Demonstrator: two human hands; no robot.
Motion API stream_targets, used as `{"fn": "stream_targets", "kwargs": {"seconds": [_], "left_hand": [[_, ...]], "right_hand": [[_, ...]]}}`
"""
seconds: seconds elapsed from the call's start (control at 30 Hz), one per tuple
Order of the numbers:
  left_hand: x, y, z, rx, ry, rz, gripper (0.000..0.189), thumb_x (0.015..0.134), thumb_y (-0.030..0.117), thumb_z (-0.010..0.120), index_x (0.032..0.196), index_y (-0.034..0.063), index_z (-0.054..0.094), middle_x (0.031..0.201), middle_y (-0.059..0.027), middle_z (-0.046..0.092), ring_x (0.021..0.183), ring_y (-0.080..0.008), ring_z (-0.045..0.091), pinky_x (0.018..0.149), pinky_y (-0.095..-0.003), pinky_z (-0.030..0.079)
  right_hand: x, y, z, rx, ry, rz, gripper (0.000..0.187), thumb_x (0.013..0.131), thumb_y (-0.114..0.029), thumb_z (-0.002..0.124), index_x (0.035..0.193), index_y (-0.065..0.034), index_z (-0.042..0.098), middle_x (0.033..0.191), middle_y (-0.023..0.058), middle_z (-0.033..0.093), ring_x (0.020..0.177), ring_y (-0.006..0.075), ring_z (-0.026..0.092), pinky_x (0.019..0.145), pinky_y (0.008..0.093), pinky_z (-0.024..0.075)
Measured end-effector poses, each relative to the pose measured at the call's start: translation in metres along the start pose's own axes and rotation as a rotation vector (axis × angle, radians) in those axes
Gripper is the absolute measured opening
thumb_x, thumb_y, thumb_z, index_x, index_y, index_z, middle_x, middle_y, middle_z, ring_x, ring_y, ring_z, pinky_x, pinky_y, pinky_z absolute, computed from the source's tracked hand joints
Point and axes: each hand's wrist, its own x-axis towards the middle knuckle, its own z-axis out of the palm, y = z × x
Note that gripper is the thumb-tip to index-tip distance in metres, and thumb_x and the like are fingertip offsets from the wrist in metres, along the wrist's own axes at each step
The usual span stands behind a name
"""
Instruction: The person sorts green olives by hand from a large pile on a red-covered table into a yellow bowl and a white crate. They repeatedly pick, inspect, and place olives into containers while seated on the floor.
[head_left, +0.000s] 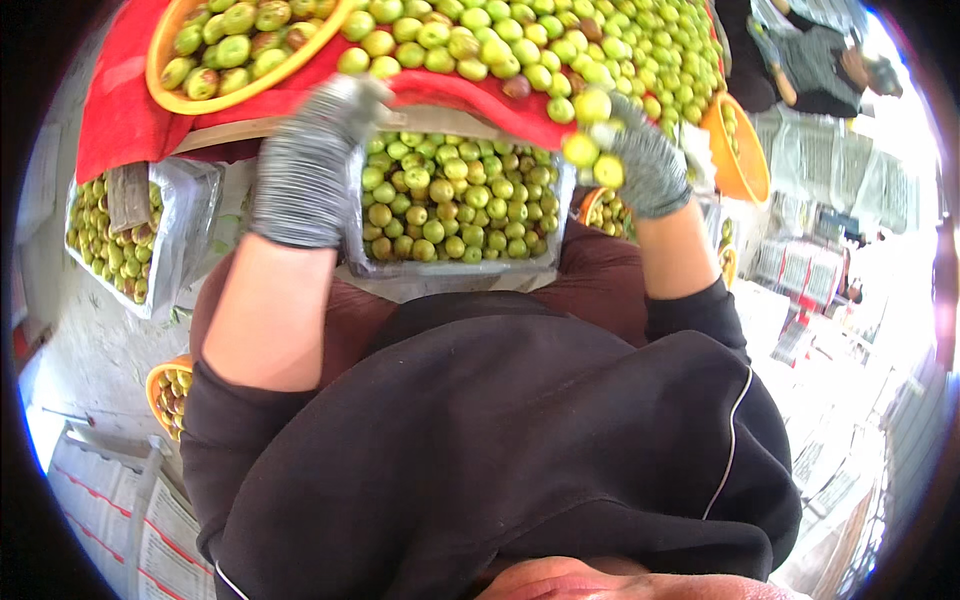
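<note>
My left hand (319, 154), in a grey knit glove with dark striping, is over the near edge of a red cloth (457, 84). Motion blurs its fingers, and whether they grip anything is unclear. My right hand (649, 161), gloved alike, holds several green jujubes (581, 150) at its fingers, by the right side of the cloth's front edge. Loose green jujubes (540, 52), some of them brownish, cover much of the cloth beyond my hands. Below, between my knees, a plastic-lined crate (457, 268) is filled with similar fruit.
An orange basket (217, 109) of browner fruit sits at the table's left, and another orange basket (750, 176) is tilted at its right. A lined crate (161, 259) of fruit stands left of my knee. Behind it is an orange bucket (156, 375). A person (810, 64) is at far right.
</note>
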Motion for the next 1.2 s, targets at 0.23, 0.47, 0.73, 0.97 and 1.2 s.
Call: {"fn": "stream_targets", "kwargs": {"seconds": [0.23, 0.47, 0.73, 0.97, 1.2], "left_hand": [[-0.041, 0.037, -0.028, -0.74, 0.262, 0.191, 0.055, 0.112, 0.022, 0.021, 0.155, -0.0115, 0.029, 0.165, -0.0294, 0.027, 0.155, -0.0368, 0.028, 0.131, -0.0479, 0.017], [-0.029, 0.003, -0.013, -0.662, 0.265, 0.091, 0.051, 0.109, 0.026, 0.045, 0.141, -0.0139, 0.047, 0.141, -0.0309, 0.056, 0.133, -0.0388, 0.057, 0.113, -0.0464, 0.048], [-0.017, 0.012, -0.003, -0.625, 0.215, 0.077, 0.04, 0.106, 0.023, 0.055, 0.13, -0.0089, 0.058, 0.13, -0.0268, 0.066, 0.116, -0.0356, 0.069, 0.098, -0.0413, 0.058], [-0.022, 0.017, -0.001, -0.738, 0.163, 0.127, 0.047, 0.11, 0.018, 0.035, 0.142, -0.0148, 0.042, 0.147, -0.035, 0.048, 0.139, -0.0472, 0.05, 0.121, -0.0537, 0.038], [-0.025, 0.013, 0.002, -0.74, 0.271, 0.083, 0.031, 0.1, 0.028, 0.069, 0.111, -0.0006, 0.07, 0.103, -0.0116, 0.076, 0.101, -0.028, 0.074, 0.091, -0.0386, 0.061]], "right_hand": [[-0.058, 0.173, -0.07, -0.183, 0.268, 0.287, 0.059, 0.094, -0.013, 0.073, 0.149, -0.005, 0.052, 0.127, 0.0134, 0.068, 0.105, 0.0183, 0.069, 0.092, 0.03, 0.0563], [0.049, 0.205, -0.07, -1.374, 0.47, 0.004, 0.062, 0.09, -0.032, 0.074, 0.145, -0.0125, 0.056, 0.151, 0.0155, 0.054, 0.137, 0.0318, 0.052, 0.119, 0.0385, 0.0393], [0.083, 0.163, -0.054, -1.698, 0.385, 0.179, 0.059, 0.097, -0.026, 0.057, 0.153, -0.0113, 0.047, 0.161, 0.0165, 0.043, 0.144, 0.0338, 0.045, 0.119, 0.0419, 0.0384], [0.059, 0.176, 0.058, -1.357, -0.006, -0.322, 0.048, 0.098, -0.034, 0.063, 0.14, -0.0106, 0.058, 0.139, 0.0203, 0.057, 0.121, 0.039, 0.061, 0.106, 0.0461, 0.0489], [0.13, 0.207, 0.085, -1.639, -0.088, -0.527, 0.057, 0.102, -0.037, 0.054, 0.153, -0.0109, 0.047, 0.153, 0.0229, 0.048, 0.142, 0.041, 0.044, 0.119, 0.0507, 0.0339]]}}
